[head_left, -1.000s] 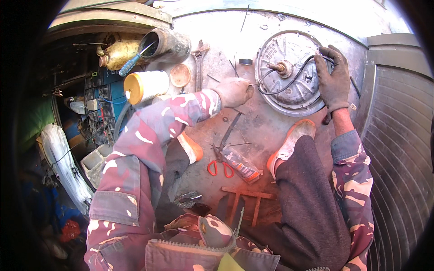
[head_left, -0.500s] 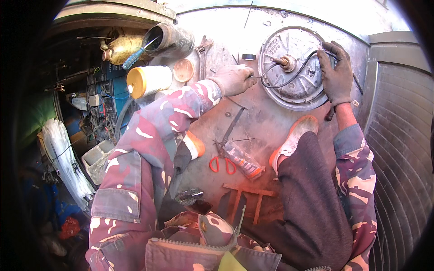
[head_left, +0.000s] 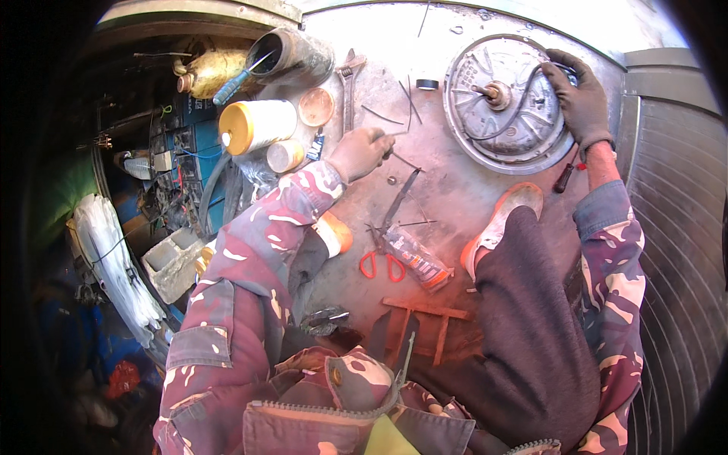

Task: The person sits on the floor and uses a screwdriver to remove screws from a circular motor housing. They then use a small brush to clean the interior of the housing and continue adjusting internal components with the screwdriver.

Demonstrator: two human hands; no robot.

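Observation:
A round grey metal wheel hub (head_left: 523, 144) with a central axle lies flat at the upper right. A black cable (head_left: 509, 125) curves over its face from near the axle. At the hub's right rim, my gloved right hand (head_left: 582, 98) has its fingers bent around the cable. My gloved left hand (head_left: 359, 154) is over the floor, left of the hub and apart from it. Its fingers are pinched together near several thin dark strips (head_left: 383, 114); whatever they hold is too small to make out. A black tape roll (head_left: 427, 84) sits between the hands.
Red-handled scissors (head_left: 395, 268) and a clear packet (head_left: 419, 260) lie between my shoes. A dark-handled screwdriver (head_left: 563, 180) lies below the hub. Leftward are an adjustable wrench (head_left: 349, 91), a yellow-lidded white container (head_left: 262, 125) and a dark metal cylinder (head_left: 307, 59). A ribbed shutter (head_left: 675, 197) borders the right.
My left hand has drawn away from the hub, leftward and nearer to me. My right hand stays at the rim with the cable. The view has shifted slightly.

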